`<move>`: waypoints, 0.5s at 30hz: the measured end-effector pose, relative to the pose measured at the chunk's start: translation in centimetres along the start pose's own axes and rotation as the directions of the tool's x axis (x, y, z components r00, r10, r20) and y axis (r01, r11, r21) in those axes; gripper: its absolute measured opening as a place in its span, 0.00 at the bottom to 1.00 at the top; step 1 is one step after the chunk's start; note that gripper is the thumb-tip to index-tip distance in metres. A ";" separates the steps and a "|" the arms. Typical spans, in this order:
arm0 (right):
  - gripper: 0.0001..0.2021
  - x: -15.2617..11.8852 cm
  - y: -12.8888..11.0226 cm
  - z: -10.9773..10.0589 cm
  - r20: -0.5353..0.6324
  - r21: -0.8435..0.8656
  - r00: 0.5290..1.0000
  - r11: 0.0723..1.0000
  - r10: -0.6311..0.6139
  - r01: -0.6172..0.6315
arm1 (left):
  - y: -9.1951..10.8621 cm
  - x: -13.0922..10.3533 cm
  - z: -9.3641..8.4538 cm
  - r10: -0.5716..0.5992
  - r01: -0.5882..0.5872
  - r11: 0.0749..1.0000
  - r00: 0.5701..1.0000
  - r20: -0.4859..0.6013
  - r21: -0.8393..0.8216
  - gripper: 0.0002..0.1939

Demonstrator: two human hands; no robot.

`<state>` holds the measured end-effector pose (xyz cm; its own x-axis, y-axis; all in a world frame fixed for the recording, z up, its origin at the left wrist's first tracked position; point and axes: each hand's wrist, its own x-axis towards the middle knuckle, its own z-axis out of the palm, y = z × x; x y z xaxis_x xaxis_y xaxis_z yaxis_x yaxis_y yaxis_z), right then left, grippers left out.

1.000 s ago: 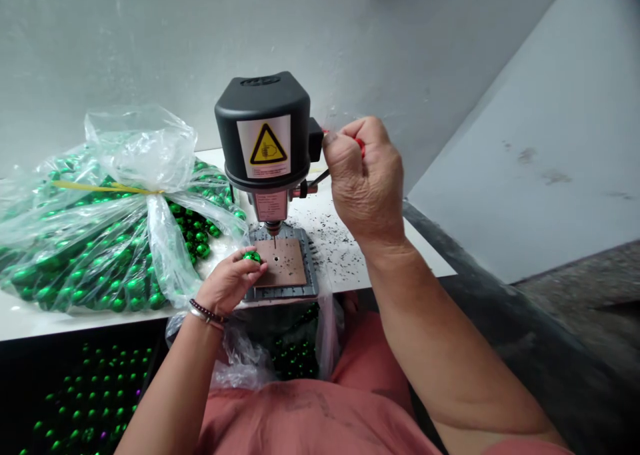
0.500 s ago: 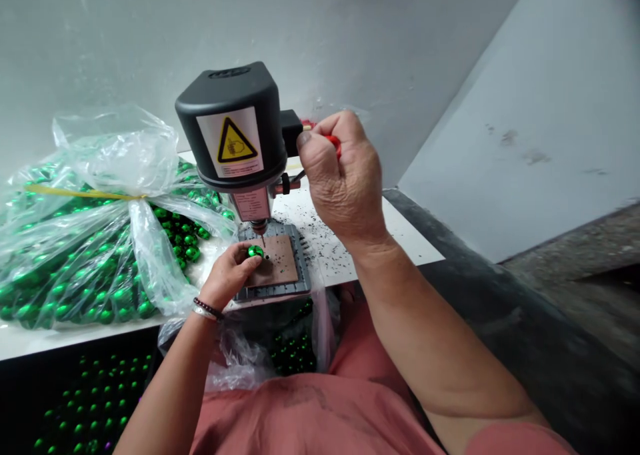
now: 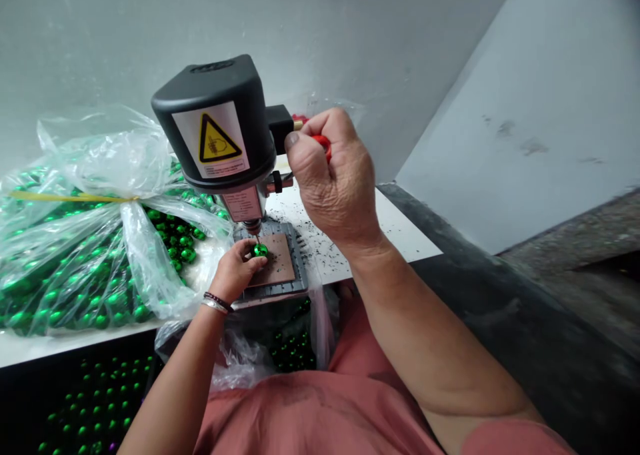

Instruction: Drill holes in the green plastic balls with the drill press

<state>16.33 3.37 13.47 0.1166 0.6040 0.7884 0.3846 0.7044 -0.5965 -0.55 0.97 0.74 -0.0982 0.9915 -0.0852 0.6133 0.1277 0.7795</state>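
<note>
My left hand (image 3: 237, 266) pinches a shiny green ball (image 3: 261, 249) between thumb and fingers, over the brown board (image 3: 277, 261) on the drill press base. The thin drill bit (image 3: 259, 238) stands right above the ball; I cannot tell whether it touches. My right hand (image 3: 337, 175) is closed around the red-ended lever (image 3: 323, 147) at the side of the drill press (image 3: 213, 128), whose black head carries a yellow warning label (image 3: 218, 141). Most of the lever is hidden behind my fist.
A clear plastic bag (image 3: 145, 255) full of green balls, with a yellow tie (image 3: 65, 196), lies left on the white table (image 3: 405, 231). Dark shavings are scattered right of the base (image 3: 300, 278). Below the table edge are more green balls (image 3: 95, 401) and another plastic bag (image 3: 240, 361).
My left hand has moved the green ball slightly right, from beside the drill bit to under it. My right hand keeps its hold on the lever. The whole view has shifted a little.
</note>
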 end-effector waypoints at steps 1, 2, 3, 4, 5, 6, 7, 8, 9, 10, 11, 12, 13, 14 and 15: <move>0.10 0.0 0.0 0.0 0.001 0.001 1.000 1.000 -0.001 0.001 | 0.0 0.0 0.1 0.011 -0.011 0.999 1.000 -0.014 0.048 0.20; 0.11 0.0 0.0 0.0 0.001 0.006 1.000 1.000 -0.003 0.003 | 0.1 0.0 0.2 0.028 -0.026 0.995 0.999 -0.027 0.091 0.20; 0.11 0.0 0.1 0.0 0.001 0.015 1.000 1.000 -0.008 0.008 | 0.0 0.0 0.3 0.048 -0.043 0.991 0.998 -0.036 0.126 0.20; 0.12 -0.1 0.1 0.0 0.000 0.027 1.000 1.000 -0.014 0.014 | 0.0 0.0 0.5 0.063 -0.056 0.987 0.997 -0.045 0.153 0.20; 0.13 -0.1 0.0 0.0 -0.001 0.038 1.000 0.999 -0.020 0.020 | -0.1 0.1 0.6 0.071 -0.061 0.984 0.996 -0.053 0.170 0.20; 0.13 -0.2 0.0 -0.1 -0.003 0.045 1.000 0.999 -0.025 0.025 | -0.2 0.1 0.7 0.069 -0.057 0.983 0.996 -0.062 0.174 0.21; 0.13 -0.3 0.0 -0.1 -0.005 0.046 1.000 0.998 -0.030 0.030 | -0.4 0.1 0.7 0.060 -0.048 0.985 0.996 -0.064 0.163 0.21; 0.12 -0.5 0.0 -0.2 -0.005 0.039 0.999 0.999 -0.036 0.036 | -0.4 0.1 0.8 0.048 -0.039 0.990 0.997 -0.064 0.137 0.21; 0.11 -0.7 0.0 -0.2 -0.005 0.028 0.999 0.999 -0.041 0.041 | -0.5 0.1 0.8 0.036 -0.030 0.995 0.997 -0.061 0.100 0.21; 0.10 -1.1 0.1 -0.2 -0.009 0.015 0.999 0.999 -0.042 0.042 | -0.5 0.1 0.9 0.031 -0.027 0.998 0.998 -0.057 0.059 0.21; 0.08 -1.5 0.1 -0.3 -0.016 0.003 0.999 0.999 -0.043 0.043 | -0.5 0.0 0.9 0.035 -0.034 0.999 0.998 -0.050 0.023 0.21; 0.07 -2.0 0.2 -0.3 -0.025 -0.010 0.999 0.999 -0.043 0.043 | -0.5 0.0 0.9 0.044 -0.044 0.999 0.998 -0.045 -0.001 0.20; 0.06 -2.5 0.2 -0.3 -0.036 -0.024 0.998 0.999 -0.047 0.046 | -0.5 -0.1 0.9 0.054 -0.055 0.998 0.998 -0.042 -0.014 0.20; 0.06 -3.1 0.3 -0.3 -0.046 -0.038 0.998 0.998 -0.054 0.052 | -0.5 -0.1 0.8 0.065 -0.066 0.998 0.997 -0.041 -0.020 0.19; 0.05 -3.6 0.5 -0.3 -0.053 -0.054 0.997 0.997 -0.063 0.060 | -0.5 -0.1 0.8 0.074 -0.075 0.997 0.997 -0.036 -0.026 0.19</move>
<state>16.39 1.39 10.39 0.1403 0.5382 0.8311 0.4394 0.7183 -0.5394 -0.16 0.79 -0.14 -0.0806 0.9967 -0.0047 0.5984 0.0522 0.7995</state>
